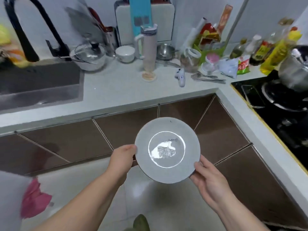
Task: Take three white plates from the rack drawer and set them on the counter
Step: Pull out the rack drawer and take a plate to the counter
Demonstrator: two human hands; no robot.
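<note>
A white plate [167, 150] with a leaf drawing in its middle is held level in the air, in front of the brown cabinet doors and below the counter [116, 90] edge. My left hand [122, 156] grips its left rim. My right hand [205, 178] grips its lower right rim. The rack drawer is not in view; the cabinet fronts seen here are closed.
A sink [38, 82] with a black tap lies at the left. Along the back of the counter stand a lidded pot [89, 55], a white bowl [125, 53], a tall bottle [149, 47], a jar, packets and cutlery [208, 78]. A black hob [276, 104] with pots is at the right.
</note>
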